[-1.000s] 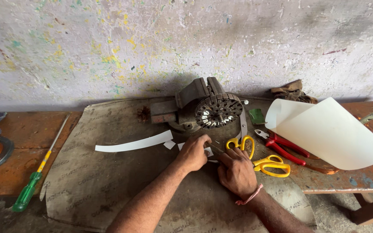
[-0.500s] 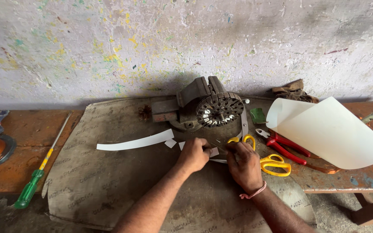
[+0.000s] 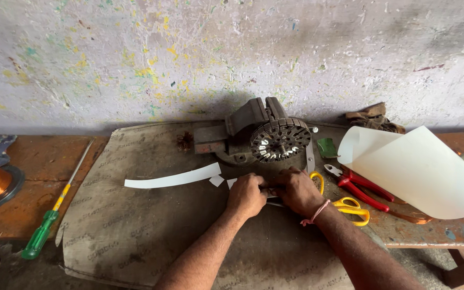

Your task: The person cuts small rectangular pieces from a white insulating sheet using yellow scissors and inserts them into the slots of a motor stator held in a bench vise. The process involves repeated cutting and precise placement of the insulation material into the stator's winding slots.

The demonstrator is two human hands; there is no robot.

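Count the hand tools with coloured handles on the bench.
3: a green-and-yellow screwdriver at the left, yellow-handled scissors beside the right hand, and red-handled pliers partly under the curled white sheet. That sheet or the hands may hide others.

white paper piece point(image 3: 232, 183) (perhaps folded), flat, partly hidden

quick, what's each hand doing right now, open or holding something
Left hand: closed, pressing down on a small flat piece; what it is cannot be told.
Right hand: closed on the same piece.
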